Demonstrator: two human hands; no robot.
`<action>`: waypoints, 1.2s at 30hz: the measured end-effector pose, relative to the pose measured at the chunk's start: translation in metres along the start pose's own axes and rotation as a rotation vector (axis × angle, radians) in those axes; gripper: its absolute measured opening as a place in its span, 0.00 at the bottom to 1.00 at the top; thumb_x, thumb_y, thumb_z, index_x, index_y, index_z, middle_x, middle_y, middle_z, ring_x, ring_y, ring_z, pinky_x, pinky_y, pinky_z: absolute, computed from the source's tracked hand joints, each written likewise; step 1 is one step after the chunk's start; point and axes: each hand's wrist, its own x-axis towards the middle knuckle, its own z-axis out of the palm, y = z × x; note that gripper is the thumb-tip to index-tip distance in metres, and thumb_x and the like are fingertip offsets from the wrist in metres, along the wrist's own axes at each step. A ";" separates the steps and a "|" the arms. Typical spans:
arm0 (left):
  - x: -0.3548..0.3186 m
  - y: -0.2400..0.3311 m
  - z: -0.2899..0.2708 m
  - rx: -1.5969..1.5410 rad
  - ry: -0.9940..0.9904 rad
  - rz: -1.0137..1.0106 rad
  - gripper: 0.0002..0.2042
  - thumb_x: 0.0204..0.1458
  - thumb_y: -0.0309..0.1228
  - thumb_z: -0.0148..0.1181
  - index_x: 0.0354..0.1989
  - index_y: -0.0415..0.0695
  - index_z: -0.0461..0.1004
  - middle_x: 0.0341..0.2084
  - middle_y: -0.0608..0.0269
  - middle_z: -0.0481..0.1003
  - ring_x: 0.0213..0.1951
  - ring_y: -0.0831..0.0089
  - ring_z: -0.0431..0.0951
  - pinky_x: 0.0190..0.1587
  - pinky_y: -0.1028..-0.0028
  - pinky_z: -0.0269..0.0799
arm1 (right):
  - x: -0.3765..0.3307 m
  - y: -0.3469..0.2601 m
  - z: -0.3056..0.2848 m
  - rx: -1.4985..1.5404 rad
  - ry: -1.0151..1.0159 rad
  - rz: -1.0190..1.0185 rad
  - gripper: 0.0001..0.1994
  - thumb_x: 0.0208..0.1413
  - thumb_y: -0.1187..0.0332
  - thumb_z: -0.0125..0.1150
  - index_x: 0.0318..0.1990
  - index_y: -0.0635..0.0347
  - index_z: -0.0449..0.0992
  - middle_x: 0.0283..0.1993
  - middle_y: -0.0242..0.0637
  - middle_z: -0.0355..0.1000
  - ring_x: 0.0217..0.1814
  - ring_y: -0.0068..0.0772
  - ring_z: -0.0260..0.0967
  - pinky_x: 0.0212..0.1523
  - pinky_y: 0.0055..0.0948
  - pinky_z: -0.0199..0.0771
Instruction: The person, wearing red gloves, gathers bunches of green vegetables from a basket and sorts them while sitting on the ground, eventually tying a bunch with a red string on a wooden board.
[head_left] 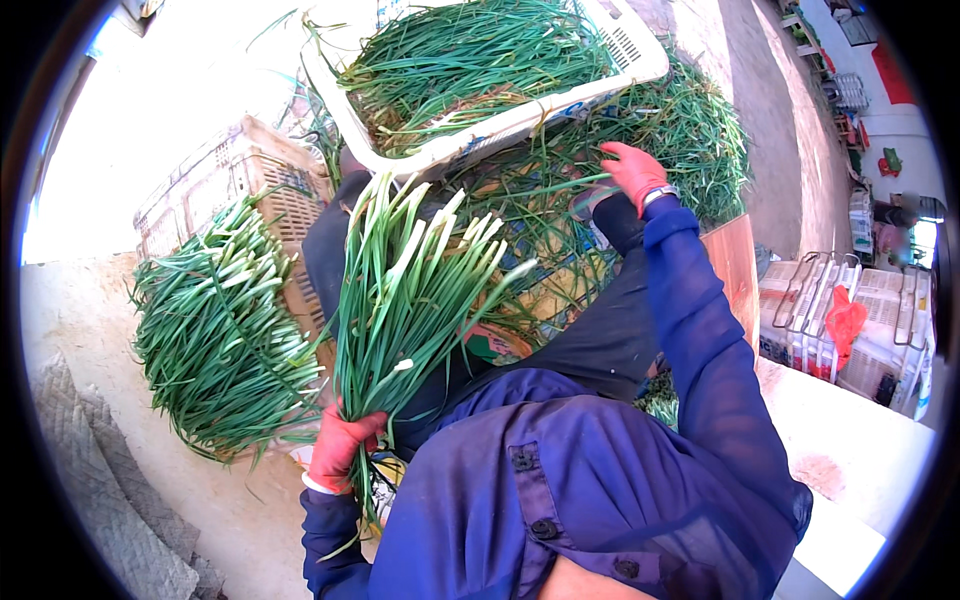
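Observation:
My left hand [345,450], in a red glove, is closed round the leafy lower end of a thick bunch of garlic chives [400,290]. The bunch stands upright in front of my lap, its pale stem ends fanning out at the top. Farther off to the right, my right hand [635,175], also red-gloved, has its fingers pinched at the end of a long green chive stalk [550,187]. That stalk stretches left from the fingertips over loose chives on the ground. Part of my right fingers' grip is hard to make out.
A white plastic crate [655,68] full of chives stands ahead. More loose chives [700,150] are heaped right of it. At left, a neat chive pile [220,330] leans by an upturned beige crate [285,190]. Grey quilted cloth [95,480] lies near left; bundled packages [800,300] sit at right.

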 end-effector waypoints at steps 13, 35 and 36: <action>0.003 0.002 -0.015 -0.013 -0.097 -0.095 0.09 0.39 0.23 0.65 0.30 0.38 0.72 0.17 0.60 0.73 0.13 0.75 0.69 0.17 0.78 0.64 | -0.086 -0.197 0.049 0.013 -0.093 -1.021 0.11 0.44 0.61 0.59 0.37 0.44 0.78 0.41 0.32 0.74 0.47 0.35 0.70 0.57 0.42 0.58; 0.000 0.010 -0.009 0.064 -0.184 -0.068 0.10 0.39 0.24 0.65 0.31 0.41 0.72 0.17 0.63 0.73 0.15 0.77 0.70 0.19 0.79 0.63 | -0.110 -0.091 -0.083 0.908 -0.122 -0.152 0.15 0.58 0.56 0.52 0.42 0.57 0.74 0.35 0.34 0.74 0.30 0.25 0.71 0.33 0.24 0.73; 0.001 0.011 -0.008 0.066 -0.175 -0.061 0.10 0.38 0.24 0.65 0.31 0.41 0.72 0.17 0.63 0.73 0.15 0.77 0.70 0.19 0.79 0.63 | -0.110 -0.107 -0.075 0.922 -0.191 -0.044 0.14 0.57 0.57 0.54 0.44 0.57 0.74 0.35 0.35 0.74 0.31 0.23 0.71 0.32 0.22 0.72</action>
